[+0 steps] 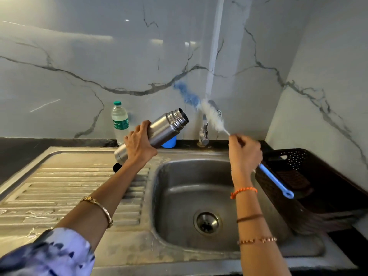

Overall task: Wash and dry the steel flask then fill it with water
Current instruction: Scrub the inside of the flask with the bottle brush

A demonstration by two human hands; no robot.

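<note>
My left hand (139,144) grips the steel flask (165,128) around its middle and holds it tilted above the sink's left rim, its open mouth pointing up and right. My right hand (244,154) holds a bottle brush (272,179) by its blue handle. The brush's white and blue bristles (199,104) stick up to the left, blurred, just right of the flask's mouth and outside it. The tap (204,130) stands behind, between the two hands. No water is seen running.
The steel sink basin (179,196) with its drain (207,223) lies below, a ribbed drainboard (79,182) to its left. A plastic water bottle (119,122) and a blue cup (170,142) stand by the wall. A dark basket (318,176) sits right of the sink.
</note>
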